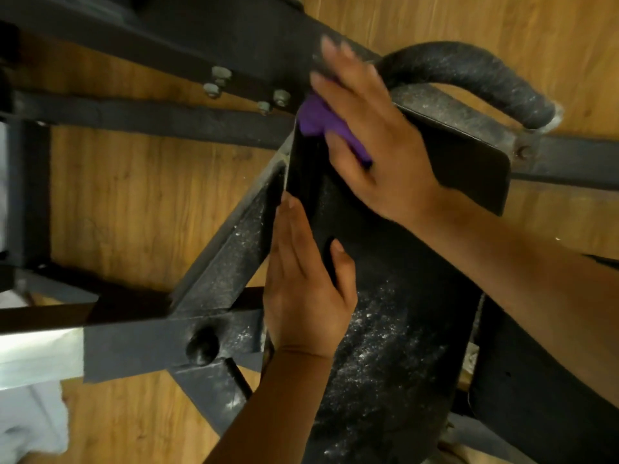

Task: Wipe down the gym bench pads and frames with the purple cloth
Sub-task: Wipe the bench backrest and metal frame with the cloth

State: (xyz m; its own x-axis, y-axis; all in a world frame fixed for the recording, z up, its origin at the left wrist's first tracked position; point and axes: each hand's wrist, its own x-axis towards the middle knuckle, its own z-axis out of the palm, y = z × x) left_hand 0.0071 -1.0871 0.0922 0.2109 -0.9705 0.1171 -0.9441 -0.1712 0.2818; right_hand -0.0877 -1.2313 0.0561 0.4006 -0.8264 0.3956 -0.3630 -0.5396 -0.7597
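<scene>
The black bench pad (395,336) runs from the lower middle up to the centre, speckled with white dust. My right hand (375,142) lies near the pad's far end, pressing the bunched purple cloth (321,122) under its fingers against the pad and the dark frame beam (234,38). My left hand (304,283) rests on the pad's left edge, fingers straight along the side and thumb on top. The dusty grey frame strut (231,259) slants beneath the left hand.
A curved padded handle (469,75) arches at the upper right. Bolts (221,82) stud the frame beam. A knob (202,344) sits on the lower crossbar. A second dark pad (536,396) lies at the right. Wooden floor (134,209) shows below.
</scene>
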